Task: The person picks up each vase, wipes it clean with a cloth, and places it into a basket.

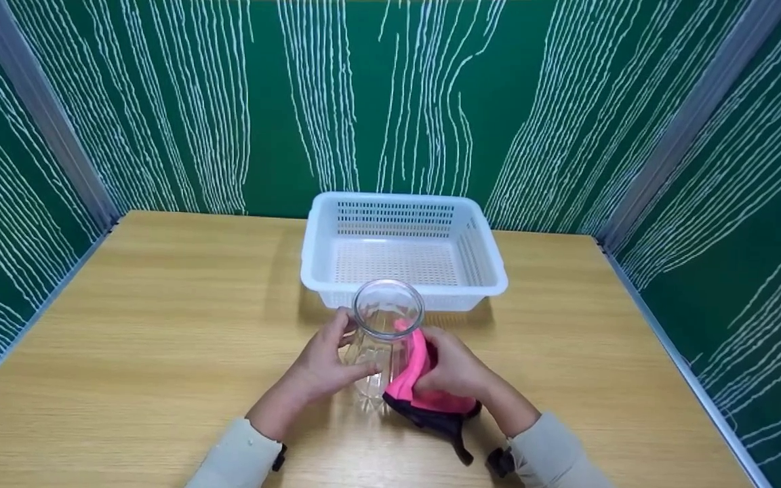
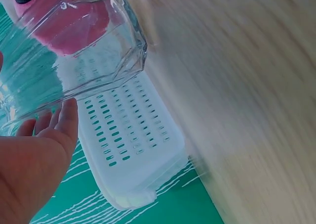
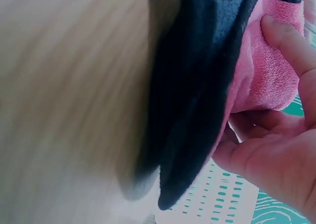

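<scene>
Between both hands, a clear glass vase (image 1: 370, 359) with a round rim stands tilted over the table. My left hand (image 1: 326, 362) holds its left side, thumb across the near face. The left wrist view shows fingertips (image 2: 69, 116) along the wall of the glass, which has flat facets towards its base. In my right hand (image 1: 458, 366) is a pink cloth (image 1: 411, 369) with a black side, pressed against the vase's right side. A black flap of it hangs down towards the table. Fluffy pink pile (image 3: 271, 61) shows under the thumb in the right wrist view.
Just beyond the vase sits a white plastic basket (image 1: 404, 288) with slotted walls and nothing in it. The wooden table (image 1: 160, 339) is bounded by green panels (image 1: 390, 102) with white wavy lines at the back and sides.
</scene>
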`<state>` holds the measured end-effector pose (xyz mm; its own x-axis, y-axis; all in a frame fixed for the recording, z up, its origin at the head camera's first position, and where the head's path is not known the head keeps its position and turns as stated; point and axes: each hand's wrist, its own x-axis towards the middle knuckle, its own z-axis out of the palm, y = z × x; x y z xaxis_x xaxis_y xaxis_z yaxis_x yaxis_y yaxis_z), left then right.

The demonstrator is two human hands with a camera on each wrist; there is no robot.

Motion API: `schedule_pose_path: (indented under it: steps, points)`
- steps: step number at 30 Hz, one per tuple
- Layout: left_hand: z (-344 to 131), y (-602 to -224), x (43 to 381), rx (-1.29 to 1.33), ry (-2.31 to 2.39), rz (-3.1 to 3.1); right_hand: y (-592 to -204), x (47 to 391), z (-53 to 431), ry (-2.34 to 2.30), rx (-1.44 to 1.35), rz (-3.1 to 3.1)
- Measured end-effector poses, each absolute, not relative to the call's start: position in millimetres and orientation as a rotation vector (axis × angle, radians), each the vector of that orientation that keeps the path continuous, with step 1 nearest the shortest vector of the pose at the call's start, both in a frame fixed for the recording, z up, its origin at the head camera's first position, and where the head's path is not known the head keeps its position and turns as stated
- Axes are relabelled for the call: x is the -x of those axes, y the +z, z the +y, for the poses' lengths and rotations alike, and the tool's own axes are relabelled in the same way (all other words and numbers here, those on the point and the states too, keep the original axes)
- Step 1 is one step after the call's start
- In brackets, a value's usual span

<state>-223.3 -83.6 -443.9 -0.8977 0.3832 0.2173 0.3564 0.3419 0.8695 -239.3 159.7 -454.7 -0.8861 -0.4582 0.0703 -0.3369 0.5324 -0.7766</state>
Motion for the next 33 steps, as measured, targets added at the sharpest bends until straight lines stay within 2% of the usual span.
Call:
schedule_pose_path:
  steps: [11,24,33]
  points:
    - [-82,-445,222,-0.722,1.733,2.522,-441,239,159,-1.523,0.697,2.537]
    - [-82,-441,225,-0.782,1.530,2.721,-419,242,158,-1.682,0.682,2.563]
    - [-84,-443,225,-0.698,1.625,2.638,-419,244,160,-1.652,0.628,2.565]
